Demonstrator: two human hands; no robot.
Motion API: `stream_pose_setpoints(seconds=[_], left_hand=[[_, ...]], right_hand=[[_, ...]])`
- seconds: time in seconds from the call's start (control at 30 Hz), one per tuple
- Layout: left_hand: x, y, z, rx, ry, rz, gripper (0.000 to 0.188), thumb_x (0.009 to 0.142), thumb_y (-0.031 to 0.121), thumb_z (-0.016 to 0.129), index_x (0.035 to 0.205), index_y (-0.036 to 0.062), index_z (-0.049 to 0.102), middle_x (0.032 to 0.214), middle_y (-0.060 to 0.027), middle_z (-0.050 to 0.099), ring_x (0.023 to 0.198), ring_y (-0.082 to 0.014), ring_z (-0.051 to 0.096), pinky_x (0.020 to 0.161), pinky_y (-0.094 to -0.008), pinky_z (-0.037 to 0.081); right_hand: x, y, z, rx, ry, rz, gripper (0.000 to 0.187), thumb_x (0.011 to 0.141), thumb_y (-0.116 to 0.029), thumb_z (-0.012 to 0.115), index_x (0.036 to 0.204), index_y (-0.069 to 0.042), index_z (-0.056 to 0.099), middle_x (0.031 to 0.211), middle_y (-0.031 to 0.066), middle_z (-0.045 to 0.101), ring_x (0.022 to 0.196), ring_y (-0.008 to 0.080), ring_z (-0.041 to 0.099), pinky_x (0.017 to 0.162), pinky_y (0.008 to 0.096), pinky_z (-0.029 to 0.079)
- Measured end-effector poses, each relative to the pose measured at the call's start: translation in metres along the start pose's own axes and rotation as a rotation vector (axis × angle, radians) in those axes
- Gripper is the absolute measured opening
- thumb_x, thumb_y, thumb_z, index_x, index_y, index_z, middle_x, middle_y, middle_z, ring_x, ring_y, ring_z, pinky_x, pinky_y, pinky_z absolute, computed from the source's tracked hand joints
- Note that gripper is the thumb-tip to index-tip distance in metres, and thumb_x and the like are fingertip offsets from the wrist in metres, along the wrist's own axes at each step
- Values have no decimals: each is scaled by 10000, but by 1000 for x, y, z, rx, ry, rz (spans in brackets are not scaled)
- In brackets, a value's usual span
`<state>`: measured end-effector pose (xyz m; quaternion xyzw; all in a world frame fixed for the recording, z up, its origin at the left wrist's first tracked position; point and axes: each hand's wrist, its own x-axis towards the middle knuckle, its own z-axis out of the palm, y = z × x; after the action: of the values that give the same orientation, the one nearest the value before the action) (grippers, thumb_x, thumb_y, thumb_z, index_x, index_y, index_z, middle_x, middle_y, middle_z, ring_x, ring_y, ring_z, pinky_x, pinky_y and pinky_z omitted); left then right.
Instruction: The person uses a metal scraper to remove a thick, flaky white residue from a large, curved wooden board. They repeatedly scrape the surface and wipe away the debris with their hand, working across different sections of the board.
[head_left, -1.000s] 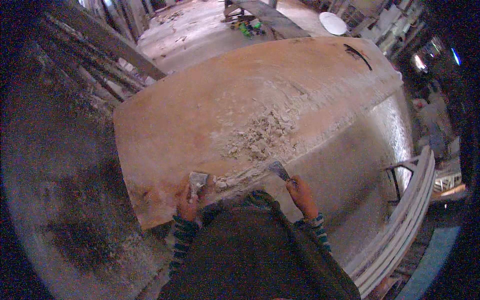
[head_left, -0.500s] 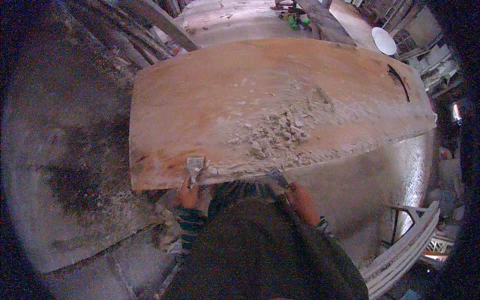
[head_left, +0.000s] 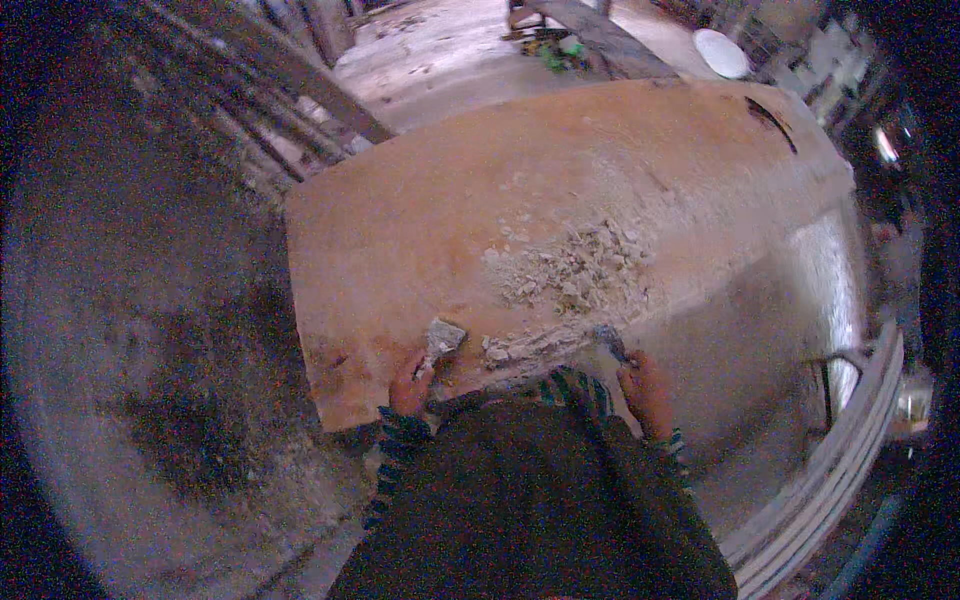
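My left hand [head_left: 408,382] is closed round a wide-bladed scraper [head_left: 445,337], its pale, coated blade over the near edge of a wooden board [head_left: 390,230]. In my right hand [head_left: 645,388] is a second scraper [head_left: 609,341], with a darker blade, at the same near edge. Between and beyond the two blades lies a heap of pale, crumbly flakes [head_left: 590,262]. A ridge of the same material [head_left: 535,340] runs along the near edge, from beside the left blade to the right one. Both handles are mostly hidden by my fingers.
Long timbers [head_left: 270,75] lean at the far left. A round white disc [head_left: 721,54] and a narrow plank [head_left: 600,35] lie past the board's far side. Several pale slats [head_left: 840,470] are stacked at the right. The dusty floor [head_left: 180,330] spreads to the left.
My view has tilted, so the board appears rotated. The left scraper has moved right and its blade has turned to point toward the heap. The right scraper also appears further right.
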<state>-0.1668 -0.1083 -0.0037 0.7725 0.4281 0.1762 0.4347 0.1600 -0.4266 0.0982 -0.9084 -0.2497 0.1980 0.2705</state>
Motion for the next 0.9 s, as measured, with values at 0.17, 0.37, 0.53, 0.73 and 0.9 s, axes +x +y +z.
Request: stream_pose_setpoints(seconds=[0.17, 0.37, 0.53, 0.73, 0.9], left_hand=[[40, 1, -13, 24, -246, 280, 494, 945, 143, 644, 1412, 5, 566, 1315, -219, 655, 1174, -356, 651, 1046, -446, 496], [55, -38, -4, 29, -260, 434, 512, 983, 183, 595, 1453, -9, 528, 1358, -248, 629, 1217, -386, 628, 1067, -457, 486], [50, -18, -13, 92, -380, 270, 507, 1000, 212, 579, 1444, -27, 535, 1403, -270, 599, 1300, -391, 591, 1102, -450, 462], [43, -42, -6, -68, -212, 409, 506, 1024, 237, 520, 1432, -61, 532, 1400, -296, 588, 1307, -411, 580, 1102, -466, 462], [55, -50, 3, -61, -215, 585, 518, 1039, 256, 461, 1430, -78, 523, 1422, -280, 578, 1279, -408, 595, 1099, -485, 463]], right_hand=[[-28, 4, 53, 82, 309, 85, 340, 921, -256, 705, 1222, -102, 671, 1038, 189, 732, 933, 392, 707, 824, 473, 547], [-71, -86, 45, 77, 438, 27, 347, 909, -263, 719, 1222, -117, 691, 1032, 174, 746, 982, 379, 710, 862, 464, 547], [-119, -87, 105, 24, 176, 106, 374, 916, -249, 720, 1264, -117, 676, 1171, 184, 715, 1052, 382, 694, 926, 466, 544], [-125, -95, 165, 176, 28, 93, 477, 946, -247, 697, 1383, -88, 596, 1315, 187, 662, 1208, 383, 637, 1044, 461, 499], [-121, -80, 197, 492, -8, 177, 542, 969, -325, 690, 1422, -65, 546, 1299, 180, 656, 1181, 354, 643, 1029, 476, 505]])
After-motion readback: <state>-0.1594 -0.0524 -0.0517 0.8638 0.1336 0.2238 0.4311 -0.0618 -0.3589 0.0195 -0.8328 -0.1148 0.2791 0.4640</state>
